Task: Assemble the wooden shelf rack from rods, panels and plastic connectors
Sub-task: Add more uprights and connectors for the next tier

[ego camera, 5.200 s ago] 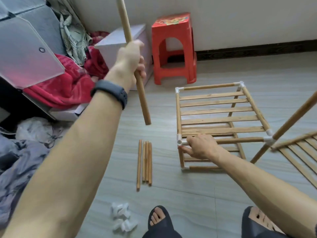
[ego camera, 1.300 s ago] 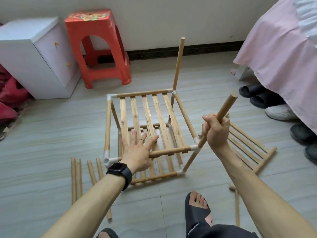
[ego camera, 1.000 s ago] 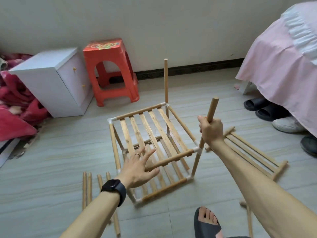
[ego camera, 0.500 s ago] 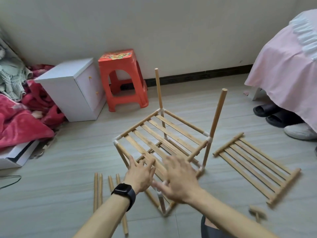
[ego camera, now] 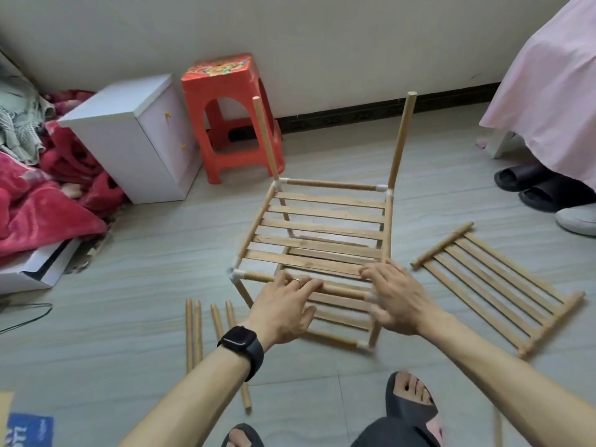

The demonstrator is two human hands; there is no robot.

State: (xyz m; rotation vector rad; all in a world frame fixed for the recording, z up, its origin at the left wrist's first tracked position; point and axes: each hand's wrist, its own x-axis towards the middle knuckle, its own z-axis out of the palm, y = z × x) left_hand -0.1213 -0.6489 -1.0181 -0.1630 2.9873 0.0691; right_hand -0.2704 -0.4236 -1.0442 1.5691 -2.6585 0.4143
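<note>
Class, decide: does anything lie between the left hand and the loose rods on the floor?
Nothing visible does. The left hand rests on the near top rail of the rack; the loose rods lie on the floor to its left. Only the near-left leg stands close by.

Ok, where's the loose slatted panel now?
The loose panel lies flat on the floor at the right of the head view, just right of the right hand and the half-built rack, nearer than the black slippers.

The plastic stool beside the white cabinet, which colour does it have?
The stool is orange-red, with a multicoloured print on its seat; the head view shows it.
</note>
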